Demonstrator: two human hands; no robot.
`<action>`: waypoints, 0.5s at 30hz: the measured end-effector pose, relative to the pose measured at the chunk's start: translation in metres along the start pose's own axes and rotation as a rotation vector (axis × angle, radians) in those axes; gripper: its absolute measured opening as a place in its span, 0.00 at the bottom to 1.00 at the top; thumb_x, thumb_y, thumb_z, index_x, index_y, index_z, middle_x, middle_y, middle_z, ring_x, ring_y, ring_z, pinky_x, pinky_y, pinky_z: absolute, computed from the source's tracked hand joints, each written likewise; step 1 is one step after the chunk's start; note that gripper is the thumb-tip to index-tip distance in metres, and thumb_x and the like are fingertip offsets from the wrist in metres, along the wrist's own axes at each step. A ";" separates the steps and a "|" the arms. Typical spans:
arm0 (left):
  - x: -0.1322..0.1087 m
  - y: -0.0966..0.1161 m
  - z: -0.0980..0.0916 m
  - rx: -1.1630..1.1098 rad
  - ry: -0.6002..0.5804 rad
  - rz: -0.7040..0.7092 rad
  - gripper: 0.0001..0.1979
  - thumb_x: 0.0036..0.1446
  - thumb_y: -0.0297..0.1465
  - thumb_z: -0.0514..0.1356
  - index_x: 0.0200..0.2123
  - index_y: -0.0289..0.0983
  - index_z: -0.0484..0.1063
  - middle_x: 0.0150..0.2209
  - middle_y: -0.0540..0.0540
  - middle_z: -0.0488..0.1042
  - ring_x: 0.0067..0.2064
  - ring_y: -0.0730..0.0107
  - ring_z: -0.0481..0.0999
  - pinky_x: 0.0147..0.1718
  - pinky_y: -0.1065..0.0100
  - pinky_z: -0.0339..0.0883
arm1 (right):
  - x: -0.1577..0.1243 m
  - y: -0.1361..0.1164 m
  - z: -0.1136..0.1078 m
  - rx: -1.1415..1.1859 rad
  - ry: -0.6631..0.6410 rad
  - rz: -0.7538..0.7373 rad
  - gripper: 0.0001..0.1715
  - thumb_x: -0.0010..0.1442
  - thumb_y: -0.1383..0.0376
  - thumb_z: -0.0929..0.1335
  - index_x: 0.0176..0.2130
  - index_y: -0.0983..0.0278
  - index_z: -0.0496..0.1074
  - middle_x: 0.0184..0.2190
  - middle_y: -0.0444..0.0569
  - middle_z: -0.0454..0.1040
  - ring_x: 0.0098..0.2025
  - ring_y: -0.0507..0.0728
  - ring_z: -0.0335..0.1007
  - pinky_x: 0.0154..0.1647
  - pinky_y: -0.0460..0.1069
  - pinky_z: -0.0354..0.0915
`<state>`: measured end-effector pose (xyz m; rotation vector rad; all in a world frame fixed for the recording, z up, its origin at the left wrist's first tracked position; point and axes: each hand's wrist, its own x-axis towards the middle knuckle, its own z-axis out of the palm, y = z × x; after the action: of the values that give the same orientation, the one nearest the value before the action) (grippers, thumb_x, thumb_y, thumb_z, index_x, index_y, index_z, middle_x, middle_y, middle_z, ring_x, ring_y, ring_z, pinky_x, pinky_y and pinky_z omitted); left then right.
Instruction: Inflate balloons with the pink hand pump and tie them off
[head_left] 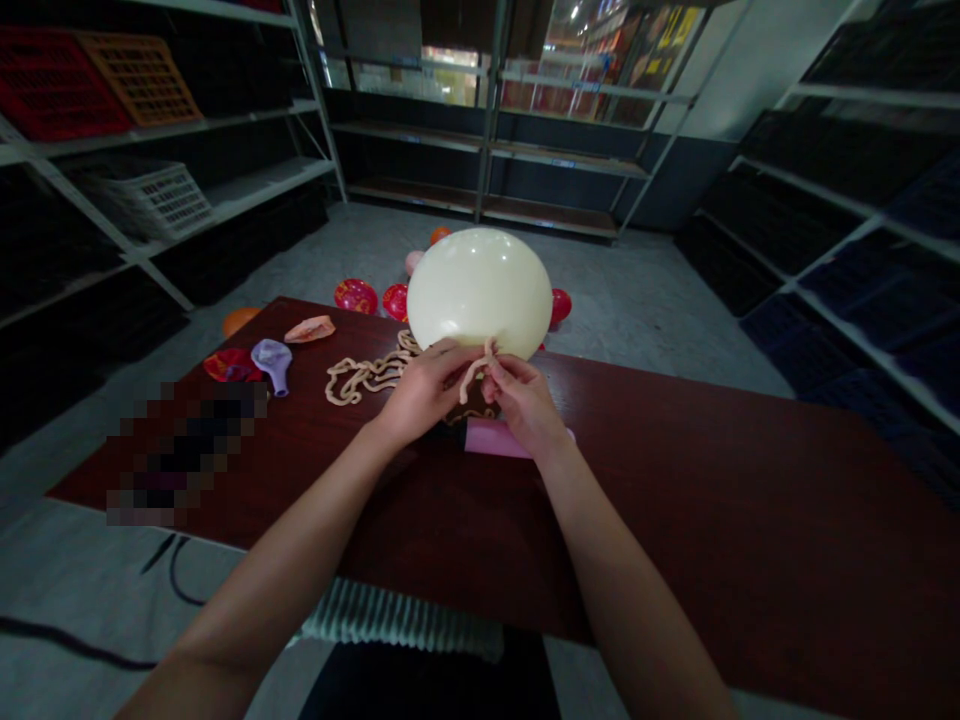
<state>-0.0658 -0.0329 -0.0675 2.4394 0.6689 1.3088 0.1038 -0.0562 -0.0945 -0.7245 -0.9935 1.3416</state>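
Both hands, left hand [424, 388] and right hand [523, 398], pinch the cream balloon's [480, 290] neck (over a dark table [750, 500]).

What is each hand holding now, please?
Left hand: closed on the cream balloon at its neck.
Right hand: closed, pinching the balloon's neck.

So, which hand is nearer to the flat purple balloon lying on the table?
Left. The left hand is right of the flat purple balloon; the right hand is farther right.
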 end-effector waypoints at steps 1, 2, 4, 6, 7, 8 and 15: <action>0.000 0.000 0.001 0.018 0.012 0.001 0.11 0.69 0.28 0.59 0.53 0.35 0.75 0.43 0.40 0.78 0.43 0.62 0.77 0.42 0.64 0.72 | 0.000 0.000 0.000 0.002 0.001 -0.007 0.16 0.49 0.52 0.79 0.33 0.59 0.79 0.22 0.39 0.71 0.24 0.47 0.62 0.26 0.46 0.60; -0.001 0.001 0.003 0.036 0.024 0.001 0.11 0.70 0.27 0.59 0.53 0.34 0.75 0.45 0.40 0.78 0.45 0.62 0.77 0.44 0.63 0.72 | 0.000 0.000 0.000 0.006 0.003 -0.014 0.16 0.49 0.52 0.79 0.33 0.59 0.79 0.22 0.38 0.71 0.23 0.47 0.62 0.25 0.46 0.60; -0.001 0.002 0.006 0.075 0.043 0.008 0.10 0.70 0.26 0.58 0.53 0.34 0.74 0.46 0.39 0.78 0.47 0.61 0.77 0.47 0.63 0.72 | 0.001 0.001 -0.001 0.016 0.007 -0.020 0.16 0.48 0.52 0.79 0.33 0.58 0.79 0.21 0.38 0.71 0.23 0.48 0.62 0.25 0.45 0.61; -0.002 0.002 0.009 0.117 0.056 0.019 0.10 0.71 0.26 0.57 0.52 0.34 0.73 0.45 0.40 0.78 0.48 0.62 0.77 0.48 0.62 0.71 | 0.001 0.001 -0.001 0.024 0.006 -0.024 0.16 0.48 0.52 0.79 0.32 0.58 0.78 0.21 0.38 0.71 0.23 0.48 0.62 0.25 0.45 0.61; -0.003 0.001 0.011 0.136 0.063 0.019 0.10 0.71 0.26 0.56 0.53 0.34 0.72 0.45 0.40 0.77 0.48 0.62 0.77 0.47 0.62 0.72 | 0.002 0.001 -0.001 0.028 0.006 -0.027 0.16 0.47 0.52 0.79 0.32 0.58 0.78 0.22 0.38 0.71 0.24 0.48 0.62 0.25 0.46 0.61; -0.003 0.001 0.012 0.153 0.071 0.011 0.10 0.71 0.26 0.56 0.54 0.34 0.71 0.45 0.40 0.77 0.47 0.62 0.77 0.46 0.63 0.72 | 0.001 0.001 -0.001 0.029 0.007 -0.031 0.16 0.48 0.52 0.79 0.31 0.58 0.78 0.22 0.38 0.71 0.24 0.48 0.62 0.25 0.46 0.61; -0.004 0.002 0.010 0.184 0.052 0.023 0.09 0.71 0.26 0.56 0.52 0.33 0.70 0.44 0.40 0.76 0.45 0.62 0.77 0.44 0.63 0.72 | 0.001 0.002 -0.001 0.013 0.001 -0.041 0.16 0.49 0.52 0.79 0.33 0.58 0.78 0.22 0.39 0.70 0.24 0.48 0.62 0.25 0.46 0.62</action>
<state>-0.0587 -0.0366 -0.0751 2.5713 0.8099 1.3791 0.1040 -0.0549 -0.0971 -0.6920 -0.9931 1.3110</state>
